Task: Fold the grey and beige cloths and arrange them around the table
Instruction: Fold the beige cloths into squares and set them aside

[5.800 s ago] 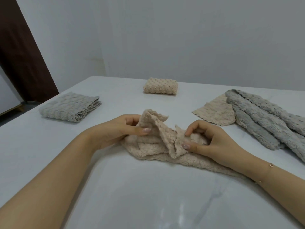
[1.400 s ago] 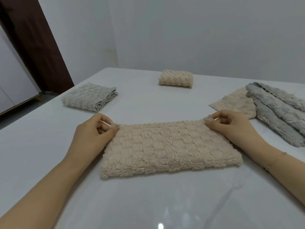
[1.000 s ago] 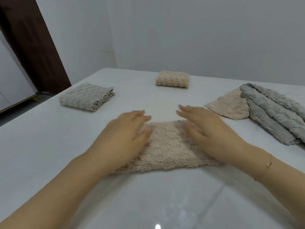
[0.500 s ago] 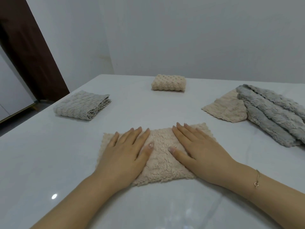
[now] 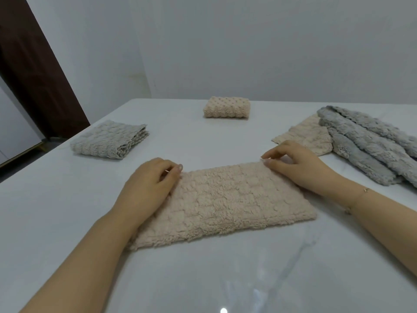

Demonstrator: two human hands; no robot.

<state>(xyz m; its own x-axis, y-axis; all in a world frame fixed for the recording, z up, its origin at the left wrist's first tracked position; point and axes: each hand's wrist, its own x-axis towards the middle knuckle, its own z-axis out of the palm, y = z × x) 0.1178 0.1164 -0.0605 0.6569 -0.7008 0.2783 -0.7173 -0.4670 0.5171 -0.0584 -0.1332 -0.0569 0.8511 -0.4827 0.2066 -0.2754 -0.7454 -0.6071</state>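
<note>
Fluffy beige cloth (image 5: 225, 204), folded into a long strip, lies on the near middle of the table, and both hands sit at its far corners. The left hand (image 5: 146, 188) has curled fingers pinching the far left corner; the right hand (image 5: 300, 168) pinches the far right corner between thumb and fingertips, a thin bracelet (image 5: 361, 195) on its wrist.

The white table (image 5: 67, 222) is glossy and reflects a ceiling light. Plain pale walls (image 5: 248, 41) meet behind it, with a dark brown door (image 5: 33, 71) at far left.

Two folded cloths are set out: one grey (image 5: 110, 141) at far left, one beige (image 5: 226, 107) at the far edge. At right, one flat beige cloth (image 5: 306, 137) is partly under a heap of grey cloths (image 5: 370, 143), number unclear.
</note>
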